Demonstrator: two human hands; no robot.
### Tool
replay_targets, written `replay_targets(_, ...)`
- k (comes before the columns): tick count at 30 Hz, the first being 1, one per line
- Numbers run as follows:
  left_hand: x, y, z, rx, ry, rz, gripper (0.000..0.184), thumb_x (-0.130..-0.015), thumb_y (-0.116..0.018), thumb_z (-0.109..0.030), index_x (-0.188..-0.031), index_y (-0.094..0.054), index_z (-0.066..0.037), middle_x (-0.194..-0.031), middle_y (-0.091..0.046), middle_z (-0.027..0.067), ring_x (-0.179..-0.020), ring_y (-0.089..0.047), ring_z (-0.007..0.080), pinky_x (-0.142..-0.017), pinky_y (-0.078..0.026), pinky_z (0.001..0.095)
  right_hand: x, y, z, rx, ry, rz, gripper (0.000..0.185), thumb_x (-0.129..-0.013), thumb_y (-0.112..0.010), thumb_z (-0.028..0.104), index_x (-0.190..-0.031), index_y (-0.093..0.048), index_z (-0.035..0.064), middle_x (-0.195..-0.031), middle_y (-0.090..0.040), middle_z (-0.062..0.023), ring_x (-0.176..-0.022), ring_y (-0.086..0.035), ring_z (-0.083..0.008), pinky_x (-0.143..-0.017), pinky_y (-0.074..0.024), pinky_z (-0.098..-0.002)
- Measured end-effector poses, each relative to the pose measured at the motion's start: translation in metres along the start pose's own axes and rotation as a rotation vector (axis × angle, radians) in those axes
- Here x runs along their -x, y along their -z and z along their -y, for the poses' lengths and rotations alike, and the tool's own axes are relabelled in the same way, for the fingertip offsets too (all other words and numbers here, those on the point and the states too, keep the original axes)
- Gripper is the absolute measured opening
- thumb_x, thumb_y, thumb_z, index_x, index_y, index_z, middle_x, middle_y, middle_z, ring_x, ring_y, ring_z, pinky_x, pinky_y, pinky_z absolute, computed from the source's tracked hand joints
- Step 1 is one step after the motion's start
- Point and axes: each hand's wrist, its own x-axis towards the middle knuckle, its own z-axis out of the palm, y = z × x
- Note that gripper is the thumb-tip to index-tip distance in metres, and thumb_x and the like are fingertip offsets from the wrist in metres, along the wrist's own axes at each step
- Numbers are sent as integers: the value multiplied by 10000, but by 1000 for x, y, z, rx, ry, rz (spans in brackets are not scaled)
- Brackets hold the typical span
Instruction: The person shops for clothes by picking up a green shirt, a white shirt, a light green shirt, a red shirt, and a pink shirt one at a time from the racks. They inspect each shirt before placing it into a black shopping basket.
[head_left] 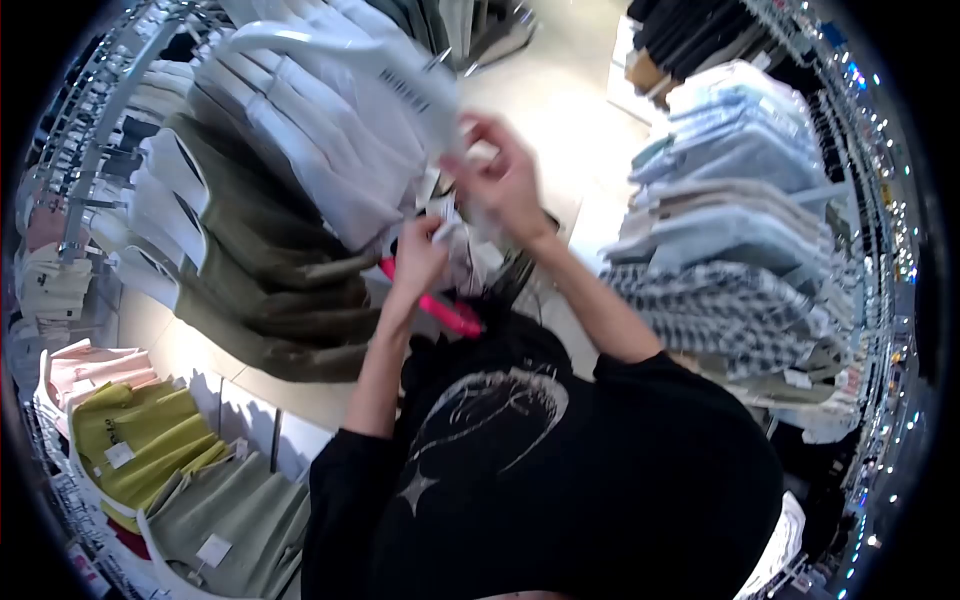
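Clock directions from picture centre. Left hand near centre toward 10–11 o'clock, fingers curled, pinching pale cloth that bunches just to its 3 o'clock. Right hand at 12 o'clock, higher up, motion-blurred; fingers bent, not spread wide, right by the lower end of a white hanger. Can't tell whether they grip it or only touch. Hanger sits at 11 o'clock, tilted, dark lettering on its face, too blurred to read. Bright pink strip close to centre toward 8 o'clock, below left hand; can't tell what it belongs to.

White garments hang at 10–11 o'clock, partly behind the hanger. Olive garments at 9–10, on white hangers. At 8, a yellow-green top with white tag; toward 7, a grey-green garment, also tagged. Pale pink garment between 8 and 9. Other side: black-and-white checked garment at 3, light blue garments at 2, dark clothes at 1. Pale floor shows between the racks, 12 to 1. Person's black top, crescent print, fills 5–6.
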Motion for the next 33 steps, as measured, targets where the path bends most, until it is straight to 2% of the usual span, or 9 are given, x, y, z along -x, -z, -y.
replay_targets(5,-20,15,-42,81,131,63,303,-756,-495,53,-925,-745,48,-693,-627,33,-686,-530,107,-626,-431,307,-9,62,36,-81,73,-157,346,-969,-740,172,-1258,-659,0,-870,-672,-36,-536,-531,-70,-485,-407,-238)
replay_targets(8,-30,25,-62,100,103,117,332,-749,-454,80,-920,-737,54,-746,-645,26,-723,-535,104,-663,-423,269,4,76,55,-185,195,-264,408,-1031,-658,207,-1327,-585,-64,-698,-522,-4,-531,-511,-108,-505,-373,-239)
replay_targets(12,-35,42,-106,112,80,194,326,-723,-441,86,-903,-712,72,-772,-634,4,-719,-524,86,-656,-412,243,2,109,64,-189,347,-320,393,-1044,-634,268,-1321,-588,-8,-939,-710,-127,-699,-671,-221,-667,-512,-316)
replay_targets(15,-39,48,-123,150,49,217,368,-703,-437,82,-945,-715,77,-804,-658,15,-738,-556,86,-666,-432,238,-5,149,56,-433,315,-320,284,-1048,-644,293,-1211,-620,61,-947,-714,-124,-650,-558,-162,-646,-430,-302)
replay_targets(20,-42,51,-161,175,75,235,416,-694,-450,69,-1008,-722,71,-852,-689,36,-763,-602,92,-698,-459,229,4,126,66,-649,287,-228,541,-1075,-581,364,-1461,-486,-3,-740,-425,6,-611,-344,-94,-640,-325,-263)
replay_targets(25,-49,48,-172,259,49,310,484,-694,-459,70,-1109,-709,74,-837,-673,11,-701,-545,64,-626,-392,211,4,83,69,-749,327,-137,559,-1049,-584,466,-1424,-500,61,-756,-428,3,-661,-373,-114,-699,-337,-288)
replay_targets(28,-42,57,-198,290,80,265,521,-699,-459,86,-1158,-703,75,-850,-670,7,-682,-522,43,-594,-348,193,-5,79,56,-623,382,-100,398,-1004,-697,406,-1051,-656,13,-792,-603,-44,-750,-549,-143,-675,-437,-295)
replay_targets(29,-45,66,-199,315,76,255,560,-702,-460,106,-1213,-688,89,-889,-683,24,-695,-545,39,-594,-356,179,-2,76,54,-468,342,-120,623,-1024,-639,462,-1431,-508,8,-757,-522,-16,-712,-451,-131,-712,-382,-290)
replay_targets(33,-59,107,-207,420,33,141,616,-695,-453,147,-1282,-638,143,-1017,-724,134,-798,-662,117,-679,-485,201,10,96,8,-189,131,-65,446,-1001,-706,347,-1231,-631,-28,-797,-617,-37,-754,-566,-135,-717,-460,-293)
